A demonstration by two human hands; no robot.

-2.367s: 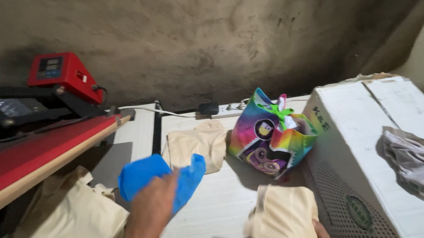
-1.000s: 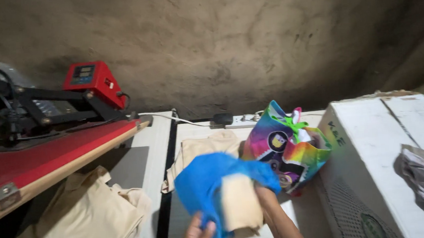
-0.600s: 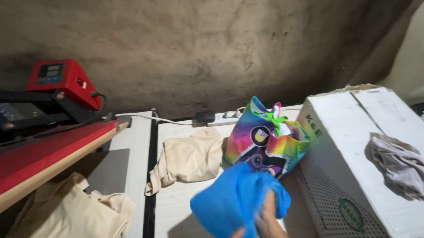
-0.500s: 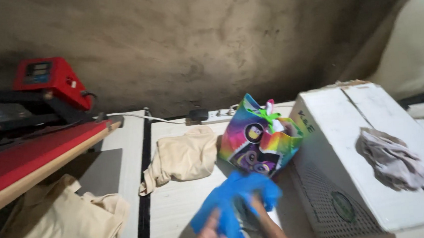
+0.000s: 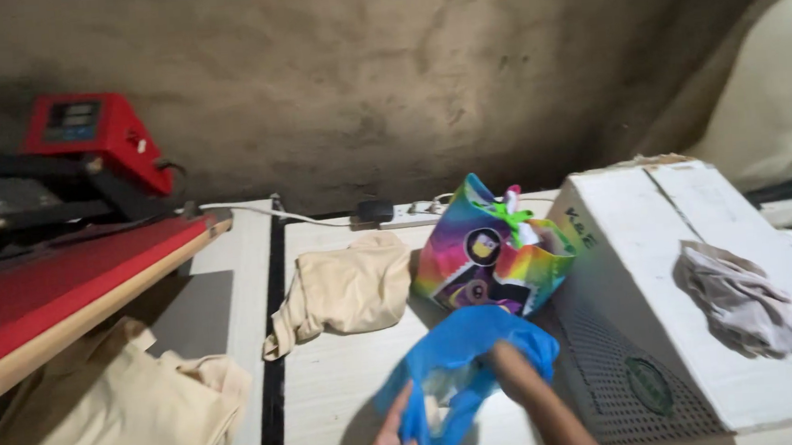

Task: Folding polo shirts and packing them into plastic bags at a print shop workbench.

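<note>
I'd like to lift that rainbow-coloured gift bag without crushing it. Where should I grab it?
Probably take the rainbow gift bag by its open top rim beside the green ribbon, coming down from above. It stands upright with its mouth up, and the white box crowds its right side.

A rough, stained grey-brown plaster wall rises dimly lit behind a pale wood-grain surface. A red-and-black heat press machine stands at left; a white perforated box sits at right.
</note>
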